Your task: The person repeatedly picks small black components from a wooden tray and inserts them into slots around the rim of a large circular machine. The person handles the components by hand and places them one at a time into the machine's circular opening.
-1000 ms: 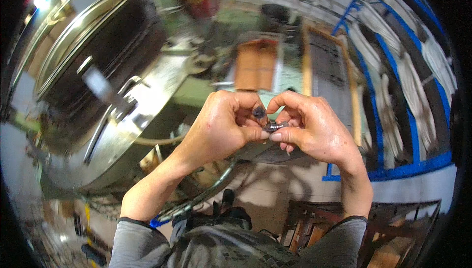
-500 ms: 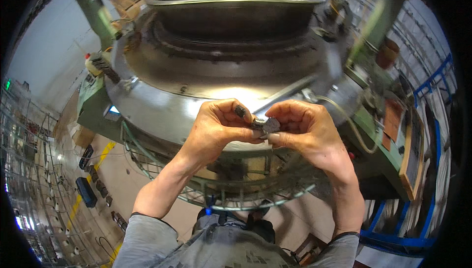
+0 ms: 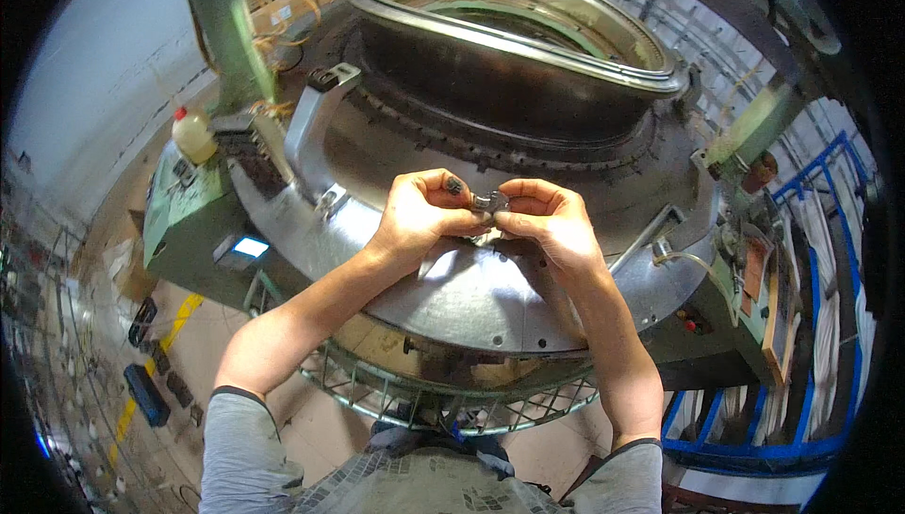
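My left hand (image 3: pixel 411 215) and my right hand (image 3: pixel 556 224) meet in front of me, thumbs and fingers pinched on a small notched metal part (image 3: pixel 492 200) from both sides. The part looks grey and shiny; the fingertips cover some of it. At my left index finger sits a small dark piece (image 3: pixel 453 184); whether it is held or worn I cannot tell. Both hands are above the sloping metal plate (image 3: pixel 495 295) of a large round machine, whose thick steel ring (image 3: pixel 514 66) rises beyond them.
A bottle with a red cap (image 3: pixel 193 134) stands on the green machine bed at left, near a small lit screen (image 3: pixel 250 247). Metal bars flank the plate. A blue rack (image 3: pixel 754 446) stands at right. Dark cases (image 3: pixel 146 393) lie on the floor beside a yellow line.
The view has turned, so the ring now appears farther right and tilted. My hands sit slightly higher and look smaller. The metal part has been turned and shows a notched edge.
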Tool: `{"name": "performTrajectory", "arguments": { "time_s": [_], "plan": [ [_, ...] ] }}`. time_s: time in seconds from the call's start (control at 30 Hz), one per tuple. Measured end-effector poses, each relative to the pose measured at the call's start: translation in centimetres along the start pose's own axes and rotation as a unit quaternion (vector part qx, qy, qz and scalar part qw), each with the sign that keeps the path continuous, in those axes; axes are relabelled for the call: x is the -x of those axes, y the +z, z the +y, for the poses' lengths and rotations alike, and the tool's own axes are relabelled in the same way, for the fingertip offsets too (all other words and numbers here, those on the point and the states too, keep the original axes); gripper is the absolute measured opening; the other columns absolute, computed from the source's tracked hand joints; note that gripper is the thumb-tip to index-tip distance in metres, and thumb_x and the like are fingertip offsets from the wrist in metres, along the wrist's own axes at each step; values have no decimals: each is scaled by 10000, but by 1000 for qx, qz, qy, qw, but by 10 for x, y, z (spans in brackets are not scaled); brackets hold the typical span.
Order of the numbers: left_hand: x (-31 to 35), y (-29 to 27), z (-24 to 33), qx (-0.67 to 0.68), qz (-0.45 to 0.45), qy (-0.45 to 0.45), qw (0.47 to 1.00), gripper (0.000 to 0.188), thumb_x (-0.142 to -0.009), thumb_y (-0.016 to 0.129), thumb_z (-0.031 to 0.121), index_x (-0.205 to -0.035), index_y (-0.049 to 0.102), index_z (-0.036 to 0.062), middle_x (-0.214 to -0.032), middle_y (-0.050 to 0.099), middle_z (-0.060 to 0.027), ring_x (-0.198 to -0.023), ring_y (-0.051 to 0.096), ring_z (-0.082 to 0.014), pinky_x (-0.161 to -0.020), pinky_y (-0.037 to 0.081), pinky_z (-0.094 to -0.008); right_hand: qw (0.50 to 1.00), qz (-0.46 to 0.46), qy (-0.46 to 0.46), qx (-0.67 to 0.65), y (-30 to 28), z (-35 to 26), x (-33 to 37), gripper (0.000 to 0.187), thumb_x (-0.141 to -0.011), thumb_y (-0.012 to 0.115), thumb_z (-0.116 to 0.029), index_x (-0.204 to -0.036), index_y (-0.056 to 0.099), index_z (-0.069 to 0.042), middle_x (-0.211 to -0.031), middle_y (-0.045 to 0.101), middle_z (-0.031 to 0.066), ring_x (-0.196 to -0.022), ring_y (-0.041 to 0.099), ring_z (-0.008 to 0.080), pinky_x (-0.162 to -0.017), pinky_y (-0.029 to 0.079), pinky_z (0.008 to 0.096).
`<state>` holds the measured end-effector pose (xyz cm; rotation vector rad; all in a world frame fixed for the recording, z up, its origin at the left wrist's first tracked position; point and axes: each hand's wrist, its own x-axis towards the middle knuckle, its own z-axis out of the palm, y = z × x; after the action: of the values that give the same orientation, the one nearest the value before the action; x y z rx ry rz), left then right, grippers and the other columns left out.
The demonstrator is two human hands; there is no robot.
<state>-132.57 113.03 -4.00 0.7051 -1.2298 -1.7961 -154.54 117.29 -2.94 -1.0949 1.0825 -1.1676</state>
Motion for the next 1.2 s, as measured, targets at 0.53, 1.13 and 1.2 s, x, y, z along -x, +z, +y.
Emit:
{"name": "performTrajectory", "arguments": {
  "time_s": [0.53, 1.13, 1.2],
  "plan": [
    [-79, 4, -2, 107, -89, -38, 990, 254, -833, 827, -96, -975, 655, 24, -988, 771, -177, -952, 799, -324, -858, 690, -436, 995, -18, -98, 24, -59, -27, -25, 298, -906, 811, 26, -1198, 751, 27, -1061, 779, 99, -929, 739, 144, -782, 614, 291],
    [-73, 3, 8, 165, -171, -187, 953, 310, -812, 830, -107, -1015, 642, 34, -1011, 736, -124, -972, 784, -353, -930, 674, -455, 968, -8, -194, 158, -41, -33, -14, 266, -859, 785, 133, -1093, 793, 7, -1084, 775, 73, -1003, 730, 138, -909, 625, 273],
    [-74, 2, 8, 177, -172, -188, 950, 266, -839, 814, -115, -1005, 648, 10, -1030, 734, -151, -998, 778, -376, -975, 661, -481, 974, 5, -172, 149, -41, -33, -14, 273, -854, 789, 133, -1094, 794, 5, -1081, 776, 72, -1007, 731, 137, -920, 621, 269]
  ]
}}
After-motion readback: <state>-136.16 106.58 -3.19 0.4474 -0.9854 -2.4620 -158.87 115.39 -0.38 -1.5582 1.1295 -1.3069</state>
